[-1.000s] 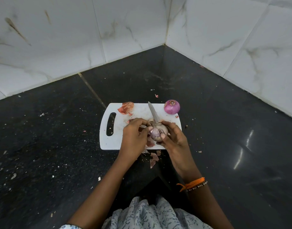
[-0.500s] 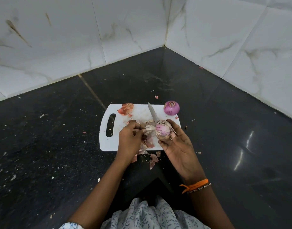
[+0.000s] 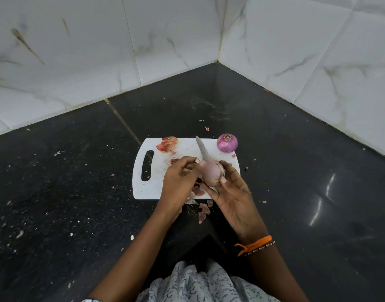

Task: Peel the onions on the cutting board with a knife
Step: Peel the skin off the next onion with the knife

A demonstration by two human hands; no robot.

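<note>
An onion (image 3: 211, 173) is gripped over the board (image 3: 152, 188) in the right hand (image 3: 233, 192), now rotated pale side up, its top skin pinched by left-hand (image 3: 180, 182) fingers, the knife (image 3: 202, 149) behind.

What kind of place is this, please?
Probably a home kitchen corner, on a dark stone counter or floor where white marble-look wall tiles meet. A white cutting board holds an onion and loose peels.

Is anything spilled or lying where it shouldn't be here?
Yes. Onion skins have fallen off the cutting board onto the dark floor at its near edge, and pale flecks are scattered across the floor. Nothing looks damaged.
</note>
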